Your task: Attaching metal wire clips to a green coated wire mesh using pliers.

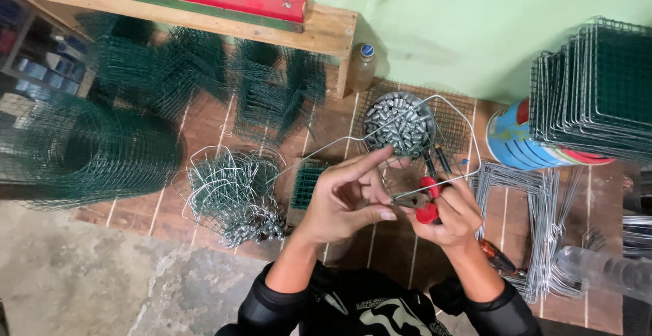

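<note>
Bent steel wire (454, 108), arching over a bowl of metal clips (401, 127), pinched near its end by the closed fingers (367, 197) of the left hand (343, 200), while the right hand (454, 215) grips red-handled pliers (424, 201) clamped beside them.

My left hand (343, 197) hides the nose of the red-handled pliers (424, 201), so I cannot tell what they bite. The mesh stack (594, 84) and clear plastic bottle (604, 271) run off the right edge; the shelf (30, 50) items blur.
</note>
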